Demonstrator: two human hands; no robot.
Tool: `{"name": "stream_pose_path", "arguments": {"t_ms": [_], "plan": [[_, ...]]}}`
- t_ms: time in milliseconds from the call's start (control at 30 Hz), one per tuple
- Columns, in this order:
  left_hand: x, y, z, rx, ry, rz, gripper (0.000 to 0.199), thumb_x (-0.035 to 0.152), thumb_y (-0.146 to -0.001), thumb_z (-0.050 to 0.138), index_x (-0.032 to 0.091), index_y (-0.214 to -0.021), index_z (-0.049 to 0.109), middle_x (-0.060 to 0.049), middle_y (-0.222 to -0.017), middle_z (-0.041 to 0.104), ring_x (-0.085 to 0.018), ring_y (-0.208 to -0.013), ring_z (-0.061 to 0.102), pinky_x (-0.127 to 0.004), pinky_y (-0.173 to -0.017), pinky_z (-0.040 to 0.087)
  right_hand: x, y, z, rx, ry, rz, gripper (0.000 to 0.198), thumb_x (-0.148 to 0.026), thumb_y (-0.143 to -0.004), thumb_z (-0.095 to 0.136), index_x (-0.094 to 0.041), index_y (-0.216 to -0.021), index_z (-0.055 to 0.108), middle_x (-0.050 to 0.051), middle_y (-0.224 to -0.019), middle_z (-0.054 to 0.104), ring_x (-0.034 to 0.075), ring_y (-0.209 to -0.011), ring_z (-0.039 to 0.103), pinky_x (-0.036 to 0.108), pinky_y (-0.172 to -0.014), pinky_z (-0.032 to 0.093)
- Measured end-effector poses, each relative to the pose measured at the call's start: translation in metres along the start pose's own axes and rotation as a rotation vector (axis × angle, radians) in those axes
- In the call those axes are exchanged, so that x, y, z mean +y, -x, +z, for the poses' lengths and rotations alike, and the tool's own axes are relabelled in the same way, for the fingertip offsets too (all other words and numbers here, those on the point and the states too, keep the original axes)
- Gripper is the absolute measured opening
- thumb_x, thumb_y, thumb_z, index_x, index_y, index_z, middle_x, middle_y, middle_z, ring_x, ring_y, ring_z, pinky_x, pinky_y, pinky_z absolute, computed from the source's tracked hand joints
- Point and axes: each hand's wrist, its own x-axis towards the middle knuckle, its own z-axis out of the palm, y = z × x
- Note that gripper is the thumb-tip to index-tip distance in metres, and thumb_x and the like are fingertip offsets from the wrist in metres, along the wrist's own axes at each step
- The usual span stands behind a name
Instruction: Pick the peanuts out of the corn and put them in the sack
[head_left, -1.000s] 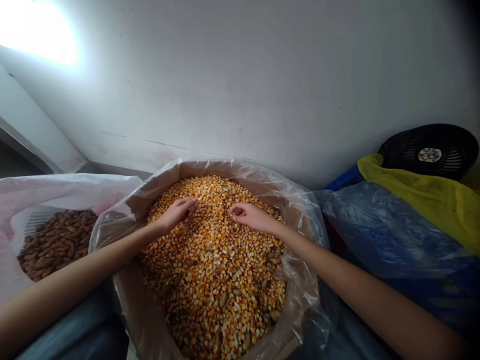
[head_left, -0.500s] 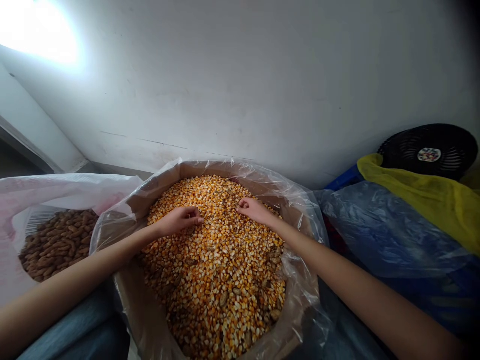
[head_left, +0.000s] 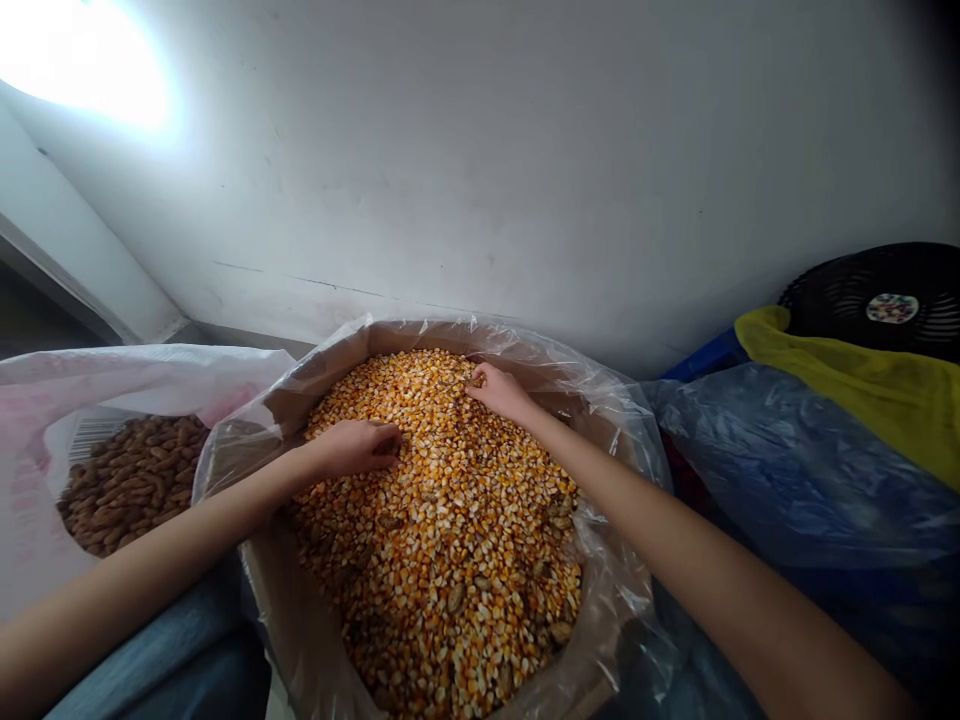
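Note:
A large heap of orange and pale corn kernels fills a box lined with a clear plastic bag. Unshelled peanuts lie scattered among the kernels, mostly toward the near and right sides. My left hand is over the left part of the heap, its fingers curled inward; what they may hold is hidden. Toward the back of the heap, my right hand has thumb and fingers pinched at the kernels. Whatever is between those fingertips is too small to name.
At the left stands a white and pink sack with many peanuts inside. To the right are a bluish plastic sheet, yellow mesh cloth and a black fan. A pale wall rises close behind the box.
My right hand has moved back and slightly left over the corn. My left hand's fingers have curled in more. The whole view has shifted a little.

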Motion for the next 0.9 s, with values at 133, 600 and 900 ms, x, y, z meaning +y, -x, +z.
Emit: {"name": "stream_pose_path", "arguments": {"t_ms": [133,600,900], "plan": [[0.002,-0.002,0.0,0.075,0.536,-0.042,0.026,0.045,-0.072,0.048,0.019,-0.075,0.05,0.003,-0.06,0.047,-0.007,-0.051,0.042,-0.019,-0.047,0.029,-0.006,-0.006,0.0,-0.02,-0.075,0.057,0.015,-0.031,-0.063,0.053,-0.018,-0.072,0.052,0.0,-0.06,0.05,0.012,-0.053,0.042,0.022,-0.049,0.027],[0.023,0.008,-0.006,-0.086,0.718,0.041,0.025,0.043,-0.075,0.045,0.018,-0.071,0.051,0.003,-0.059,0.048,-0.007,-0.047,0.039,-0.019,-0.045,0.031,-0.027,0.065,-0.014,-0.344,-0.561,0.025,0.036,-0.052,-0.07,0.047,-0.018,-0.056,0.042,-0.004,-0.047,0.039,0.006,-0.038,0.029,0.02,-0.036,0.024],[0.035,0.024,0.012,-0.182,-0.224,0.287,0.015,0.035,-0.066,0.056,0.021,-0.065,0.062,-0.003,-0.056,0.06,-0.015,-0.048,0.051,-0.025,-0.048,0.031,-0.052,0.126,0.042,-0.324,0.52,-0.567,0.018,-0.022,-0.078,0.043,-0.017,-0.09,0.055,0.009,-0.081,0.064,0.02,-0.074,0.057,0.027,-0.056,0.039]]}}
